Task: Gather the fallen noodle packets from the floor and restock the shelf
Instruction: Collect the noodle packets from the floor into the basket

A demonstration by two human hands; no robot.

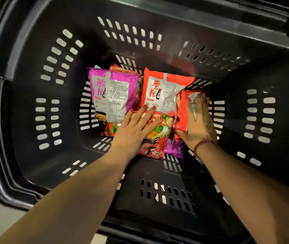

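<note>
Inside the black basket (245,76) the left hand (133,131) lies flat, fingers straight and spread, on a red noodle packet (157,138). At its 3 o'clock the right hand (198,124) grips an upright red packet (181,113), fingers curled over its top edge. A purple packet (112,92) lies at 11 o'clock.

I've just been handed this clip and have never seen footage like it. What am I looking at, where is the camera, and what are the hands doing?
There is no machine here. These are a person's two bare hands, filmed by one wide-angle camera worn on the head, looking down into a dark slotted basket. Noodle packets lie on its floor: a purple packet, an orange-red packet and others that are partly hidden. The left hand lies flat, fingers straight, on a red pictured packet. The right hand grips a second red packet between thumb and fingers.
</note>
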